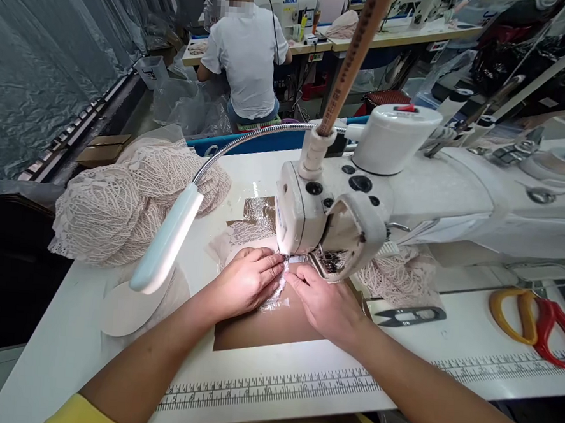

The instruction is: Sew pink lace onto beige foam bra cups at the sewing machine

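My left hand (249, 281) lies over a piece of pale lace fabric (250, 235) at the sewing machine (302, 206), its fingers closed together and pressing it beside the needle area. Just right of the needle, my right hand (327, 302) is closed, thumb and curled forefinger at the edge of the brightly lit fabric strip. The needle and presser foot are partly hidden by my fingertips and the machine head. Under both hands a brown sheet (256, 334) covers the machine bed.
Bundled lace pieces (105, 207) lie left, near a lamp (168, 239) and a pale round piece (130, 307). Thread snips (410, 316) and scissors (513, 315) lie right. A printed ruler (271, 389) runs along the front edge. Ahead, a person (248, 56) sits at another machine.
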{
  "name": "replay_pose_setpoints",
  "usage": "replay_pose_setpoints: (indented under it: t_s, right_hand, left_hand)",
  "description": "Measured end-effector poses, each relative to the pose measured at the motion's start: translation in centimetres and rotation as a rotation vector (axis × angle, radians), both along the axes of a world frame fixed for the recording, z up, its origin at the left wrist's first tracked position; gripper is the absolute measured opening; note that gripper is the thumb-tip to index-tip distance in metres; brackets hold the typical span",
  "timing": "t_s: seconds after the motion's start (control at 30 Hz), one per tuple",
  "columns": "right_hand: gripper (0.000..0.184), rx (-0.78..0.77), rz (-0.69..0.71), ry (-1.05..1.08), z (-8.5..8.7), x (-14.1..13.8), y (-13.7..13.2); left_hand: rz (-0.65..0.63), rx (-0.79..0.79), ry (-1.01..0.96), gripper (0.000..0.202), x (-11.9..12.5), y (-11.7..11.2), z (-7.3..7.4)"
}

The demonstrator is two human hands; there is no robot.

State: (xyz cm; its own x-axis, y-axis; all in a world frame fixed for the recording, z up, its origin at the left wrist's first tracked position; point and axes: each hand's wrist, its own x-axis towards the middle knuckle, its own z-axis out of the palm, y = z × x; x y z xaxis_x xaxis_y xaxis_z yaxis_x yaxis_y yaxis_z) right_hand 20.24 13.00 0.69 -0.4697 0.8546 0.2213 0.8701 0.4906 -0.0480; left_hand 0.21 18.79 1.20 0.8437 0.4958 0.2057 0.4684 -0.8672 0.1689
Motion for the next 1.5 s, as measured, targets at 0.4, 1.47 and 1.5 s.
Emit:
replay_pose_setpoints:
  t_s: [0.4, 1.47, 1.5]
  right_hand:
    - [0.041, -0.041, -0.137, -0.040, -0.6, -0.1, 0.6]
    - [0.037, 0.012, -0.029, -0.064, 0.3, 0.1, 0.2]
    - [0.038, 0.015, -0.039, -0.068, 0.4, 0.0, 0.3]
  left_hand:
    - [0.092, 0.023, 0.053, 0.035, 0.4, -0.3, 0.0]
    - [0.021, 0.051, -0.054, 0.031, 0.1, -0.4, -0.7]
    - [0.024, 0.043, -0.049, 0.031, 0.1, -0.3, -0.6]
